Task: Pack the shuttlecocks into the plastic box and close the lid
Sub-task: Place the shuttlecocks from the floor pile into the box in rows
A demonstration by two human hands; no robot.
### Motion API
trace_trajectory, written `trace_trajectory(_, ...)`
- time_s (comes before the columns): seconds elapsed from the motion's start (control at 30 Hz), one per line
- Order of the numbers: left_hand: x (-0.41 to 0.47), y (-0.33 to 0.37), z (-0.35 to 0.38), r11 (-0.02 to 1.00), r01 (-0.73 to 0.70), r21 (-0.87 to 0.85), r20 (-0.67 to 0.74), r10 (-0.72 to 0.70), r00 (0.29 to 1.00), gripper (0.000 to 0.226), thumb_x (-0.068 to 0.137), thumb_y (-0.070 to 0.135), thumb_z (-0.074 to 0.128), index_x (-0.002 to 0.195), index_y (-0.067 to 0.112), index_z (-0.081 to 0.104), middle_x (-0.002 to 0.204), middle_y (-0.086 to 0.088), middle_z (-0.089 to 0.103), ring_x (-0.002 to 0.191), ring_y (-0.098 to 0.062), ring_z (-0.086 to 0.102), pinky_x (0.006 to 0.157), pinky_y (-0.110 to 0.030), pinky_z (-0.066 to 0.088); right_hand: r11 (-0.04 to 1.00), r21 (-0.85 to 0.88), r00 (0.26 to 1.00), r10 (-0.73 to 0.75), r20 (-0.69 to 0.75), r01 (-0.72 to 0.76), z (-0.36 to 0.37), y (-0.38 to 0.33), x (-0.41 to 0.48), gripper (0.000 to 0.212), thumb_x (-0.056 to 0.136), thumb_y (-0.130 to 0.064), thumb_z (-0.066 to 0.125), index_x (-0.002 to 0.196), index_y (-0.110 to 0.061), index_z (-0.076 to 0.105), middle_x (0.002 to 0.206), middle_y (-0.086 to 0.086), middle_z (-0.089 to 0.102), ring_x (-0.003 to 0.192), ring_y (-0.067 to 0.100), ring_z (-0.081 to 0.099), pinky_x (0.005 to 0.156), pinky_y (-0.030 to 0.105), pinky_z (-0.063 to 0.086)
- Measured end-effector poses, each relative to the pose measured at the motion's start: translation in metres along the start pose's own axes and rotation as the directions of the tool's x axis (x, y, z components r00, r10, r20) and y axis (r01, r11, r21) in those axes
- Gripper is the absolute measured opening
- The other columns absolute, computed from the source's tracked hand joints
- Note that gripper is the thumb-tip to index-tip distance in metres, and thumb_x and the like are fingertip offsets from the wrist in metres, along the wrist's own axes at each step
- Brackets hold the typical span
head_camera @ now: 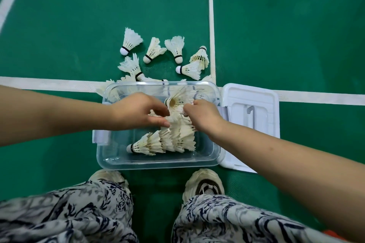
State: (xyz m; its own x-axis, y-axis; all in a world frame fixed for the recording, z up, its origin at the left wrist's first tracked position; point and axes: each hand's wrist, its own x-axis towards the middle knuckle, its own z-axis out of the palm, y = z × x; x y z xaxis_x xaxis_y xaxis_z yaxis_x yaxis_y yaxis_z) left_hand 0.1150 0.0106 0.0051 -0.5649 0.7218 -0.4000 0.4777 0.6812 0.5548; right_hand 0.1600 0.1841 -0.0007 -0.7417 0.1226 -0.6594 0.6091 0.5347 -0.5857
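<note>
A clear plastic box (158, 161) stands on the green court floor in front of my feet. Inside it lies a nested row of white feather shuttlecocks (164, 141), cork end to the left. Above the box, my left hand (138, 111) and my right hand (201, 114) both grip a second stack of shuttlecocks (176, 108) from either side. Several loose shuttlecocks (154, 50) lie on the floor just beyond the box's far edge. The white lid (252, 112) lies flat to the right of the box.
White court lines (211, 25) cross behind the box. My two shoes (205, 185) stand close to the box's near edge, and patterned trouser legs (79, 213) fill the bottom of the view.
</note>
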Motion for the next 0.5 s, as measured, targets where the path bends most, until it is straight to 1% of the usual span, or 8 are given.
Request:
trace_trajectory(0.07,-0.014,-0.005,-0.011,0.996,-0.074,0.049,-0.057,0.076,0.995,0.071,0.066,0.086,0.027,0.097,0.033,0.061,0.085,0.020,0.058,0.075,0.009,0.052,0.068,-0.008,0.040,1.000,-0.003,1.000,-0.012,0.008,0.012,0.002,0.000,-0.003,0.018,0.084,-0.020,0.043,0.070,-0.011,0.050,0.067,0.004,0.047,0.065,0.022,0.042,0.063,0.030,0.034)
trace_trajectory(0.17,-0.030,-0.006,-0.015,0.958,-0.128,0.255,-0.170,0.174,0.970,0.057,0.073,0.081,0.020,0.100,0.038,0.046,0.081,0.015,0.053,0.071,-0.008,0.054,0.063,-0.028,0.048,0.999,-0.035,0.999,-0.033,0.021,0.033,0.006,-0.004,-0.007,0.018,0.084,-0.021,0.044,0.069,-0.013,0.048,0.062,0.001,0.042,0.061,0.020,0.038,0.060,0.030,0.030)
trace_trajectory(0.2,-0.033,-0.004,-0.014,0.926,-0.155,0.345,-0.209,0.237,0.949,0.053,0.077,0.076,0.026,0.104,0.035,0.046,0.082,0.010,0.055,0.072,-0.014,0.055,0.061,-0.029,0.049,0.998,-0.046,0.999,-0.043,0.023,0.044,0.007,-0.007,-0.008,0.019,0.084,-0.023,0.044,0.067,-0.014,0.047,0.061,0.001,0.042,0.060,0.019,0.038,0.058,0.030,0.029)
trace_trajectory(0.27,-0.031,-0.002,-0.008,0.831,-0.196,0.521,-0.214,0.350,0.912,0.044,0.077,0.058,0.053,0.108,0.026,0.054,0.081,0.001,0.057,0.073,-0.021,0.054,0.059,-0.030,0.049,0.996,-0.063,0.998,-0.058,0.033,0.060,0.010,-0.013,-0.010,0.021,0.086,-0.026,0.045,0.068,-0.016,0.050,0.060,0.000,0.044,0.059,0.018,0.040,0.056,0.030,0.030)
trace_trajectory(0.33,-0.025,-0.003,-0.003,0.777,-0.202,0.596,-0.192,0.382,0.904,0.043,0.065,0.043,0.076,0.098,0.019,0.064,0.079,-0.004,0.057,0.076,-0.022,0.047,0.059,-0.032,0.050,0.995,-0.063,0.996,-0.069,0.050,0.072,0.014,-0.018,-0.012,0.022,0.087,-0.028,0.045,0.073,-0.015,0.055,0.060,-0.001,0.047,0.058,0.017,0.042,0.056,0.029,0.031)
trace_trajectory(0.37,-0.021,-0.004,-0.003,0.767,-0.191,0.613,-0.203,0.387,0.899,0.039,0.062,0.039,0.079,0.091,0.017,0.066,0.077,-0.005,0.056,0.078,-0.021,0.041,0.059,-0.032,0.049,0.996,-0.048,0.996,-0.071,0.055,0.074,0.015,-0.019,-0.012,0.023,0.088,-0.029,0.045,0.074,-0.015,0.056,0.060,0.000,0.047,0.059,0.018,0.043,0.057,0.029,0.033)
trace_trajectory(0.43,-0.016,-0.005,-0.005,0.749,-0.150,0.645,-0.253,0.394,0.883,0.020,0.071,0.037,0.070,0.077,0.019,0.067,0.075,-0.004,0.055,0.078,-0.020,0.035,0.061,-0.031,0.043,0.997,-0.008,0.995,-0.079,0.056,0.080,0.018,-0.018,-0.011,0.025,0.088,-0.031,0.046,0.075,-0.013,0.057,0.063,0.002,0.050,0.064,0.021,0.046,0.062,0.030,0.036)
trace_trajectory(0.5,-0.015,-0.010,-0.010,0.740,-0.113,0.664,-0.298,0.400,0.867,0.026,0.080,0.038,0.052,0.068,0.019,0.064,0.071,-0.003,0.055,0.076,-0.020,0.035,0.062,-0.032,0.032,0.995,0.027,0.994,-0.101,0.048,0.100,0.019,-0.016,-0.011,0.035,0.091,-0.039,0.045,0.073,-0.012,0.058,0.068,0.005,0.054,0.068,0.022,0.048,0.066,0.032,0.037)
